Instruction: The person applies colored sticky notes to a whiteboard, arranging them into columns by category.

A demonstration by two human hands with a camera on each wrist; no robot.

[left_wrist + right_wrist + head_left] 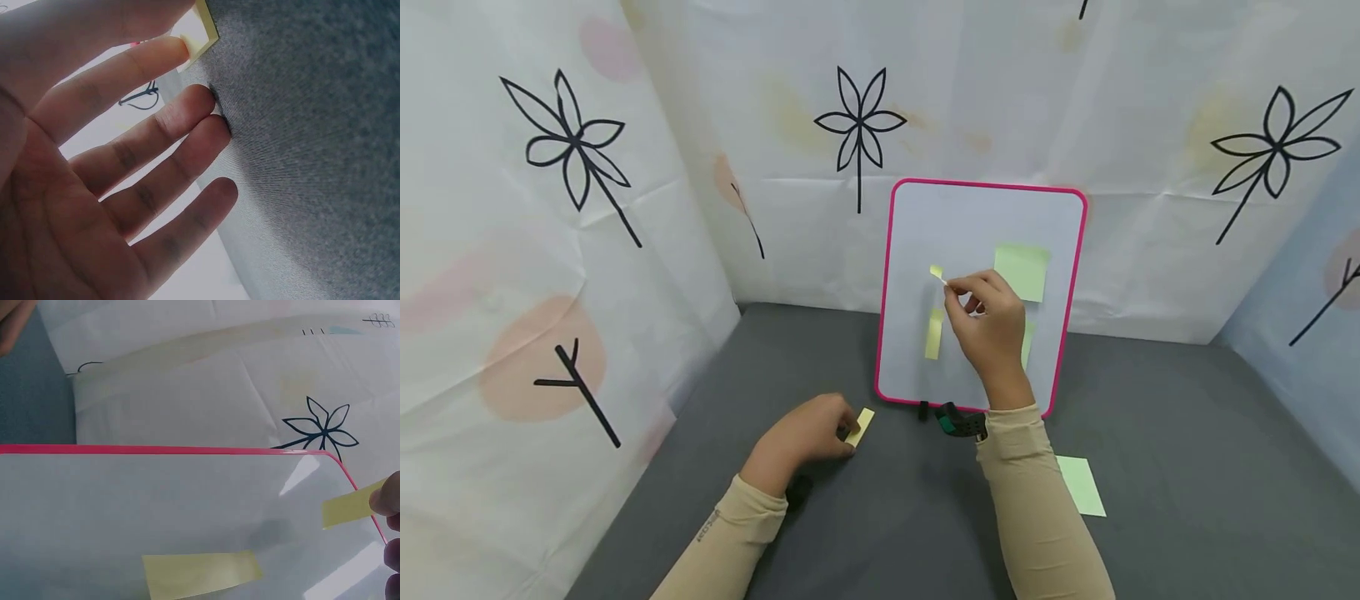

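My right hand (992,321) pinches a narrow yellow sticky note (936,272) between thumb and fingertips, in front of the pink-edged whiteboard (955,218). In the right wrist view, the free end of this yellow strip (345,510) points away from the fingertips. A second yellow strip (934,335) is stuck lower on the board, below the held one. On the grey table, my left hand (808,429) holds a small pad of yellow sticky strips (866,420) by thumb and index finger. The left wrist view shows the pad's edge (211,39) close to the cloth, with the other fingers extended.
A square green sticky note (1021,267) is on the board's right side. Below it, another green note (1028,343) is partly hidden by my right hand. One more green note (1082,486) lies on the table beside my right sleeve. White patterned cloth (805,250) hangs behind the board.
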